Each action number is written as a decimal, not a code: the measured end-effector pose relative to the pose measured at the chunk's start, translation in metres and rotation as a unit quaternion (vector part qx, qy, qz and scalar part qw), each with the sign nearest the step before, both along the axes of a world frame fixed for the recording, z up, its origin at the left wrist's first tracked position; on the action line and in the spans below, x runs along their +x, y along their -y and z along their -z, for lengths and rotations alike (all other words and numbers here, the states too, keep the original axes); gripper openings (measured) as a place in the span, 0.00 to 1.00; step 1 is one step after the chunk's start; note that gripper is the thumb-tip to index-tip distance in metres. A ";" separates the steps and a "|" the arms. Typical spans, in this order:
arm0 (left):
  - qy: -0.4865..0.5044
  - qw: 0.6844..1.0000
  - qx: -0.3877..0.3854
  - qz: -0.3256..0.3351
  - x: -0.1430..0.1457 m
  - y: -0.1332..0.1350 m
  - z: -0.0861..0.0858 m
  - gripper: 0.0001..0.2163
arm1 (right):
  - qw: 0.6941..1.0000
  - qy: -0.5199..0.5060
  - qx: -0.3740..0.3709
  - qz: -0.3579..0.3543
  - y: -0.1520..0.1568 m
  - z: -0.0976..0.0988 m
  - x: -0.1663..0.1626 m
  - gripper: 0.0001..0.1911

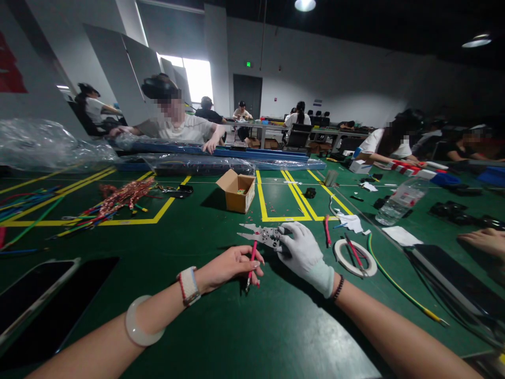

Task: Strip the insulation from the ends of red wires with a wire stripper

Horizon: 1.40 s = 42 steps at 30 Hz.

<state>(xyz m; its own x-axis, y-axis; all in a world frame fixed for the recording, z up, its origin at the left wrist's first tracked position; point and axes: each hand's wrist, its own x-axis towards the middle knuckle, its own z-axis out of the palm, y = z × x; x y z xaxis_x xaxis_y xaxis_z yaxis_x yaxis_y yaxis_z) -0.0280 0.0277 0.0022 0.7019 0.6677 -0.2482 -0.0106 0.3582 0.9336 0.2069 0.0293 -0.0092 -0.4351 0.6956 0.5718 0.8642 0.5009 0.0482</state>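
Between the thumb and fingers of my bare left hand [232, 266] is a short red wire [253, 252] with a metal end pointing down toward me. My right hand [302, 250], in a white glove, is closed round the handles of a wire stripper [262, 235]. Its toothed jaws point left and are parted. The upper end of the red wire lies close to the jaws; whether it sits in a notch, I cannot tell. The glove hides most of the handles.
An open cardboard box [239, 195] stands ahead. Stripped copper wires [128, 197] lie left, phones [35, 287] near left. At right are a tape roll [369, 268], a green-yellow wire [398, 295] and a water bottle [402, 200]. A co-worker [181, 126] sits across, behind plastic-wrapped blue rails [236, 152].
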 end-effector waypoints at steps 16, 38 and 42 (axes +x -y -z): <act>-0.003 1.000 0.017 0.017 0.000 0.002 -0.007 0.16 | 0.997 -0.013 -0.057 -0.056 -0.001 -0.006 0.012 0.03; 0.003 0.998 0.006 0.057 -0.003 -0.002 -0.004 0.18 | 0.960 -0.125 -0.229 -0.102 0.005 -0.020 0.019 0.09; 0.005 0.999 -0.012 0.032 -0.004 -0.004 -0.002 0.18 | 0.986 -0.082 -0.093 -0.109 -0.003 -0.016 0.025 0.02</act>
<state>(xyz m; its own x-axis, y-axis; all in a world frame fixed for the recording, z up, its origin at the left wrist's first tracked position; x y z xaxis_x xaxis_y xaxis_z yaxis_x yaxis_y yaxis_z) -0.0323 0.0317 0.0039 0.7460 0.6149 -0.2559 0.0040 0.3801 0.9249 0.2314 0.0320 0.0072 -0.4972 0.6957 0.5185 0.7239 0.6620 -0.1941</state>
